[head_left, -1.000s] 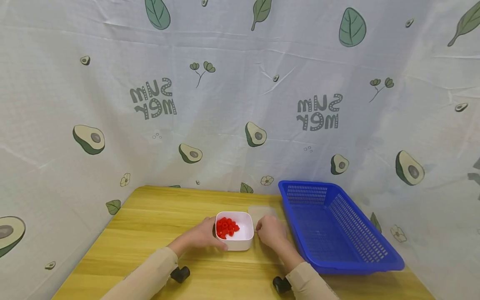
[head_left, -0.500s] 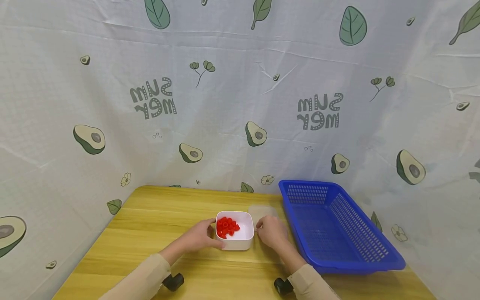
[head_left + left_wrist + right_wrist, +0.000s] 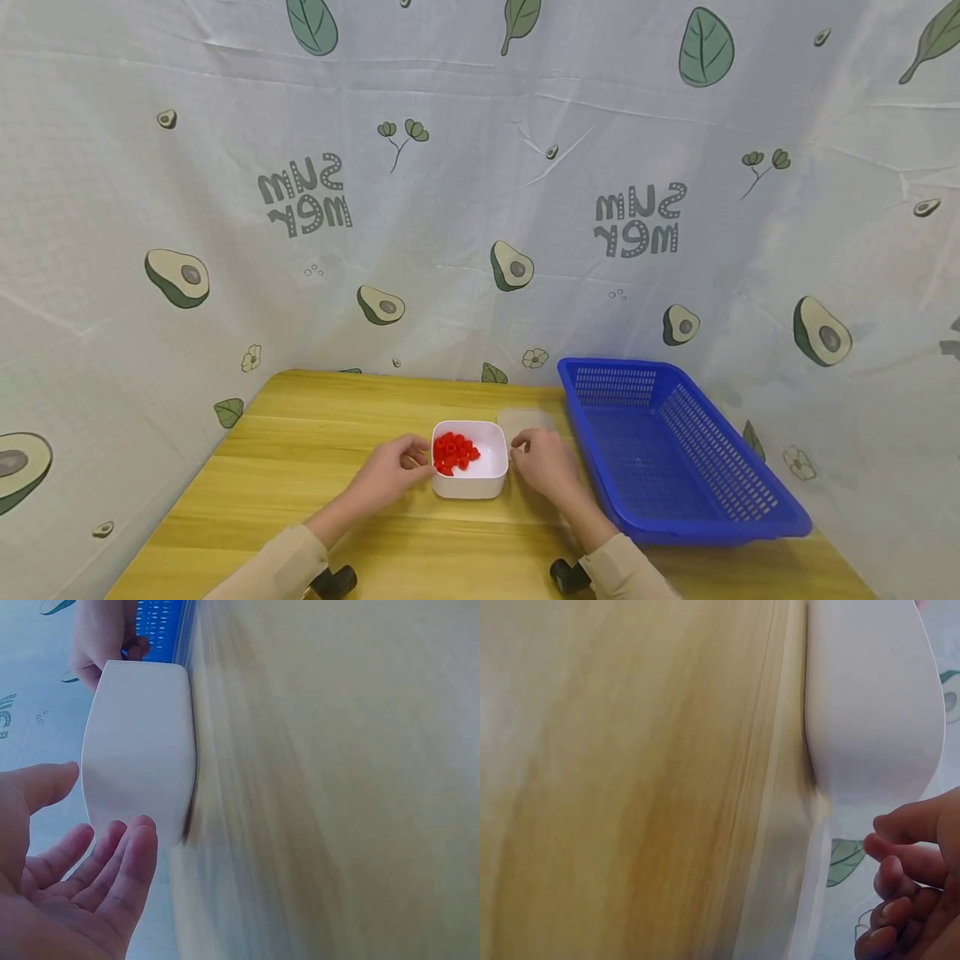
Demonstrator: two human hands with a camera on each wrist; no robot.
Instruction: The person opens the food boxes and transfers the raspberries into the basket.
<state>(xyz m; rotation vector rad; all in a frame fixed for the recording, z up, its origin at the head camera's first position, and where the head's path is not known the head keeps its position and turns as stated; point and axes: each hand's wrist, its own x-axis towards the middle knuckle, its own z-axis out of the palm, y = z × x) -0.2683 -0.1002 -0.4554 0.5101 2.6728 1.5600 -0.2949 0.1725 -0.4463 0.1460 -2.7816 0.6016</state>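
A small white square box (image 3: 469, 487) stands on the table, its left part holding a loose heap of small red pieces (image 3: 453, 452). My left hand (image 3: 386, 471) is at the box's left side, thumb and fingers spread and gripping nothing. In the left wrist view its fingertips overlap the box wall (image 3: 139, 750). On the box's other side is my right hand (image 3: 546, 462), fingers loosely bent. The right wrist view shows those fingers (image 3: 900, 862) just beside the box with nothing between them. Partly behind the right hand lies a flat, see-through square lid (image 3: 521, 419).
A large blue plastic basket (image 3: 705, 534) with slotted walls takes up the right side of the wooden table (image 3: 360, 408). Behind the table hangs a white sheet (image 3: 450, 208) printed with avocados and leaves. Black wrist mounts sit under both forearms.
My left hand has let go of the box and drawn back slightly to the left. The box and the red pieces stay in place; my right hand has barely moved.
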